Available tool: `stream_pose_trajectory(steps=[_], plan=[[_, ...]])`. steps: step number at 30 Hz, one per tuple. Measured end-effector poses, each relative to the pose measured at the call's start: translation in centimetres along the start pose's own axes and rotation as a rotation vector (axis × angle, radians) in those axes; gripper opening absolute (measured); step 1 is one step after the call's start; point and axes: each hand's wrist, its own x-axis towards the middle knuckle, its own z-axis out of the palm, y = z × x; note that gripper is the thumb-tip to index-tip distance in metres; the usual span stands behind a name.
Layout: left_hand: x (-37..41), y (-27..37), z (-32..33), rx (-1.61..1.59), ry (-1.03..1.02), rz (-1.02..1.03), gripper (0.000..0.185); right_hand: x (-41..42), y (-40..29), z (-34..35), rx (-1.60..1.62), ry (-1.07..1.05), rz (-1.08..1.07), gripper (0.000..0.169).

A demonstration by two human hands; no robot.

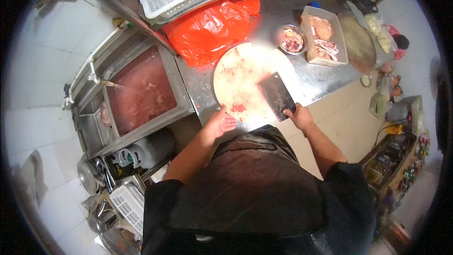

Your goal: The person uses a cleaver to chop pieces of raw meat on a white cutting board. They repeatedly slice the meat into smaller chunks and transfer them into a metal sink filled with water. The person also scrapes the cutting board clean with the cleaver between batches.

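My right hand [301, 116] grips a Chinese cleaver [276, 94] by its lower end. Its broad dark blade lies over the right part of a round, pale chopping board [244, 74]. At the board's near left edge is my left hand [222, 123], with nothing in it and its palm partly turned up. Close to it on the board lies a small heap of red meat scraps [238, 107]. More red stains mark the board's upper left, and glare washes out its right side. A steel bowl of meat pieces [293, 39] stands beyond the board.
Left is a steel sink [182, 108] of reddish water under a tap [92, 77]. Behind the board lie a red plastic bag [205, 24] and a white basket [150, 5]. A plastic tub [309, 55] of meat stands right, beside another round board [357, 44]. One patch is blurred.
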Motion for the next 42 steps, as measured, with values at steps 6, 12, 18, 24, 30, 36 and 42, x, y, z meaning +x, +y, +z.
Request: stream_pose_trajectory(steps=[6,12,18,24,30,36,42], plan=[[1.4,3.5,-0.8,0.296,-0.016,-0.142,0.093,-7.1,-3.7,7.9,-0.020,0.056,0.039,0.057],[2.7,2.4,-0.9,0.325,-0.154,-0.141,0.088,-10.3,0.6,12.7,0.318,0.228,0.264,0.056],[3.6,1.7,-1.2,0.312,-0.211,-0.179,0.088,-11.8,-6.8,12.4,0.183,0.155,0.322,0.057],[4.4,1.4,-1.5,0.324,-0.246,-0.187,0.089,-11.7,-6.7,15.9,0.237,0.220,0.322,0.056],[3.1,1.4,-1.2,0.337,-0.237,-0.121,0.099,-11.2,-5.1,13.3,0.359,0.217,0.406,0.050],[3.6,0.8,-1.1,0.157,-0.283,-0.218,0.118,-9.3,-4.3,10.3,0.055,0.130,0.179,0.052],[3.6,2.0,-1.2,0.052,-0.286,-0.239,0.139,-6.0,-3.1,7.4,-0.011,0.074,0.014,0.055]])
